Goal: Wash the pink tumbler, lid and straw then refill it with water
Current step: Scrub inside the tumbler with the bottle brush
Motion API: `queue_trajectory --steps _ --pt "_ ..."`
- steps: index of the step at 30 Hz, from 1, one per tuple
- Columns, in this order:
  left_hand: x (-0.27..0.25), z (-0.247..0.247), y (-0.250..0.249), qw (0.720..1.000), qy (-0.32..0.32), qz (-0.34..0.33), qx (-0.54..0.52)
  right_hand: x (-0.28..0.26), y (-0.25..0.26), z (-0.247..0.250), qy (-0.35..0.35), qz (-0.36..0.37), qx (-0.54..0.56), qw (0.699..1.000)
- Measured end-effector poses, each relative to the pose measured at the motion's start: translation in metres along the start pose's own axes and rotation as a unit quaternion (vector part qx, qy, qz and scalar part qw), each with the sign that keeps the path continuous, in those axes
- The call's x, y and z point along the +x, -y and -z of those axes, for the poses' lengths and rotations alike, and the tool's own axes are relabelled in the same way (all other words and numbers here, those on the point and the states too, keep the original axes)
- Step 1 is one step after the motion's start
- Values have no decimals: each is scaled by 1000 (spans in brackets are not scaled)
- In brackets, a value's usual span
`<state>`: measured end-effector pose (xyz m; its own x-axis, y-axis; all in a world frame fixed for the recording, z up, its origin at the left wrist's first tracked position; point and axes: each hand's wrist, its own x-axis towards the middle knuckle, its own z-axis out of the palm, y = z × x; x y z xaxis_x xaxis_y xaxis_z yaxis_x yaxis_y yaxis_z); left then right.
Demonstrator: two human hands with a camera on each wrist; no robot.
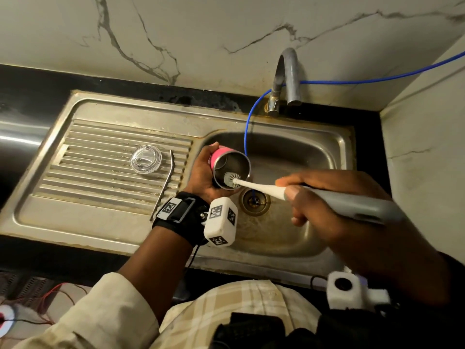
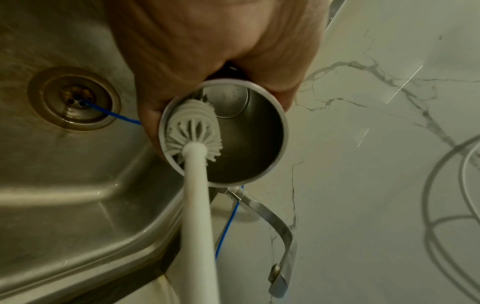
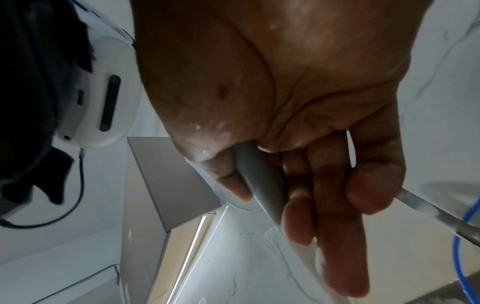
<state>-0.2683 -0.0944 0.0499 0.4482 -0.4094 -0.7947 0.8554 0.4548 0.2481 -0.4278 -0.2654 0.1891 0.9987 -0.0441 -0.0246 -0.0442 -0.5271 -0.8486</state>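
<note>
My left hand [image 1: 201,170] grips the pink tumbler [image 1: 221,154] over the sink basin, tilted with its steel mouth [image 2: 249,131] facing me. My right hand [image 1: 324,205] holds the grey handle of a bottle brush [image 1: 347,200], fingers wrapped round the handle [image 3: 259,185]. The brush's white bristle head [image 1: 231,178] sits inside the tumbler against its lower wall [image 2: 193,131]. A clear lid [image 1: 146,159] and a bent metal straw [image 1: 164,185] lie on the ribbed drainboard to the left.
The steel sink basin [image 1: 314,157] has a drain [image 1: 254,201] just below the tumbler. A metal tap [image 1: 286,79] stands behind it, with a thin blue tube [image 1: 247,127] running down into the drain. Marble wall behind and at right.
</note>
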Motion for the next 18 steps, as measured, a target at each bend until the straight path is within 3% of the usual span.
queue_trajectory --steps 7,13,18 --pt "1 -12 7 1000 -2 -13 -16 11 -9 -15 -25 0 -36 999" --pt "3 -8 4 996 -46 -63 -36 35 -31 -42 -29 30 6 999" --pt "5 6 -3 996 -50 -70 -18 17 -10 -14 -16 21 46 999"
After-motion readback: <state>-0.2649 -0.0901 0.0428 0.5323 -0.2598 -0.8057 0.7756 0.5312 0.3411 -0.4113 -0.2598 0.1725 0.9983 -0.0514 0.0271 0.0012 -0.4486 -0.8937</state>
